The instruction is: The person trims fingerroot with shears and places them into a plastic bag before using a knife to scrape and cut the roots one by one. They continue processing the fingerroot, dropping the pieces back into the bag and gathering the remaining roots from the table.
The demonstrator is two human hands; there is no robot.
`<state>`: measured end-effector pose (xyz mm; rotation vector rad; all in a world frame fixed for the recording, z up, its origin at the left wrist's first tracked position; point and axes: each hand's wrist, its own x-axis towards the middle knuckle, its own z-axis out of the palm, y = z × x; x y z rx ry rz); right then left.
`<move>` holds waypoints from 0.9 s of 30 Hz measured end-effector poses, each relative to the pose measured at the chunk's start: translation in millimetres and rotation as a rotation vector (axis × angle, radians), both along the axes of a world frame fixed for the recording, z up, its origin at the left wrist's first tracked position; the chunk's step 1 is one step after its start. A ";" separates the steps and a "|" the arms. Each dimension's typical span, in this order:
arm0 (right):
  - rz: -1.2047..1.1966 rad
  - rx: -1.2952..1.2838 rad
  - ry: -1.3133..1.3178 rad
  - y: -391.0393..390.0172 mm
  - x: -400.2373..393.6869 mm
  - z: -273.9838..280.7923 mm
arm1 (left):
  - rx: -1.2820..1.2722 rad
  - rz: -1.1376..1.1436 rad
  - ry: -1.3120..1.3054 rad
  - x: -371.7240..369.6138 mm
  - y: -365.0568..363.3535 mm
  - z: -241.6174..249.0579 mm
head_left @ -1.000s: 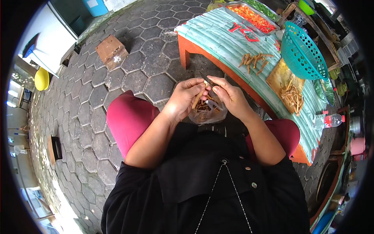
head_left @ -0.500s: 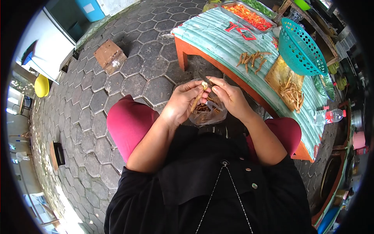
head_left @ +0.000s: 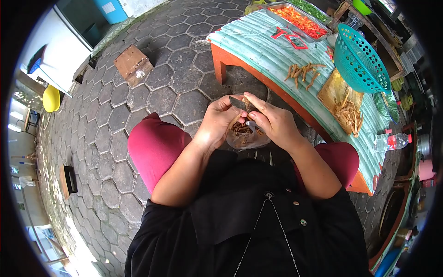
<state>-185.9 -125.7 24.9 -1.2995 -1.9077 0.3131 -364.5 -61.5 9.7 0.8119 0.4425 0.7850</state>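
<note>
In my left hand [head_left: 218,119], closed with the fingertips pinched, is a thin, finger-shaped brown root [head_left: 248,106], mostly covered by the fingers. My right hand [head_left: 275,123] is wrapped around a small knife, its handle hidden in the grip. The dark knife blade [head_left: 237,102] reaches across to the left fingers and touches or nearly touches the root. Below both hands sits a clear plastic bag [head_left: 249,140] with brown peelings or roots inside.
A low orange table [head_left: 272,90] stands at right, covered in green bamboo-print cloth. It carries loose roots [head_left: 302,74], a wooden board [head_left: 328,92] with peeled roots [head_left: 348,115], a teal basket [head_left: 362,60], a plastic bottle [head_left: 392,141] and a tray of chillies [head_left: 300,21]. A wooden block [head_left: 133,64] lies on the paving.
My hands have drawn closer together. The root has turned from pointing down toward my left wrist to being largely hidden in the fingers, and the knife blade now shows across it.
</note>
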 end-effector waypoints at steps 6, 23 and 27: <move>0.091 -0.058 0.096 3.7 9.4 -2.2 | 0.214 0.011 0.162 -0.3 0.9 -2.8; 0.086 -0.171 0.194 -4.7 1.8 -5.6 | 0.115 0.040 0.208 1.4 -5.5 5.5; 0.064 -0.135 0.111 -6.0 3.8 -3.2 | 0.166 0.011 0.264 -1.3 -1.3 0.4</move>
